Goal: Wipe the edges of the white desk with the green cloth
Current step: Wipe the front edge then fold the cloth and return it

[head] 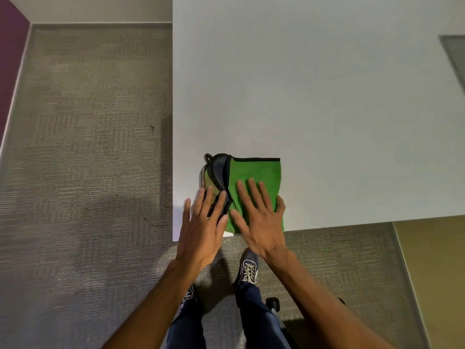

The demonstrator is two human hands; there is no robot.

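A folded green cloth (254, 175) with black trim and a grey-olive underside lies on the white desk (314, 96) near its front left corner. My right hand (259, 217) rests flat on the green part, fingers spread, thumb at the cloth's lower left. My left hand (203, 227) lies flat with fingers apart over the desk's corner, its fingertips on the cloth's grey folded edge. Part of the cloth hangs slightly past the desk's front edge.
Grey carpet (88, 147) surrounds the desk on the left and front. My shoes (249, 268) stand just below the front edge. A chair caster (273, 303) sits by my right leg. An olive panel (435, 273) is at the right, a purple wall (10, 59) at the far left.
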